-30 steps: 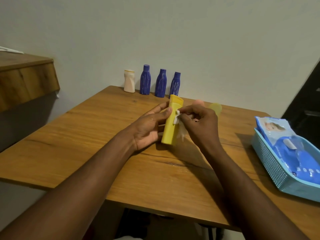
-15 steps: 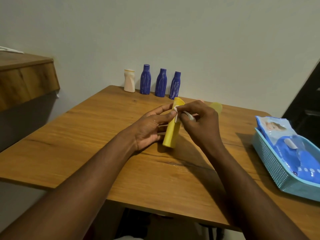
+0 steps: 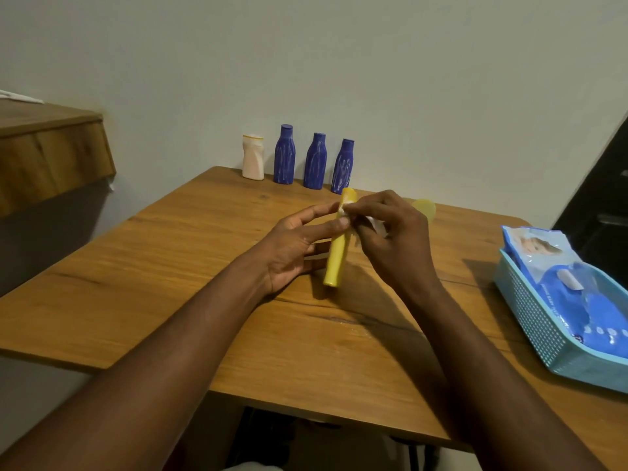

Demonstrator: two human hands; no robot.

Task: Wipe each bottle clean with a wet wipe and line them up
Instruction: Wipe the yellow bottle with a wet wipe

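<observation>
The left hand point(image 3: 299, 248) holds the yellow bottle point(image 3: 335, 253) between thumb and fingers over the middle of the table point(image 3: 170, 266), with one fingertip pressed to it just below the cap. The bottle leans with its top away toward the wall point(image 3: 407, 79) and its base low by the wood. I cannot tell whether the base touches. The right hand point(image 3: 396, 243) pinches a small white wipe point(image 3: 342, 211) between thumb and fingertips and presses it against the bottle's top end. A loose tail of the wipe shows under the curled fingers.

A second ago the wipe sat lower, partway down the bottle, and the bottle showed me its broad face. Since then the right hand has slid up to the cap, where it already was half a second ago. The bottle has turned so that a narrower side faces me. The left hand has barely shifted.

At the far edge, close to the wall, a white bottle point(image 3: 253, 159) and three blue bottles point(image 3: 315, 163) stand upright in a row, just as they stood before. A pale yellow round thing point(image 3: 426, 208) peeps out behind the right hand, too hidden to name. At the table's right edge sits a light blue basket point(image 3: 530, 321) with a blue pack point(image 3: 564, 283) of wipes lying in it, in the same place as earlier. A wooden shelf point(image 3: 51, 154) juts from the left.
</observation>
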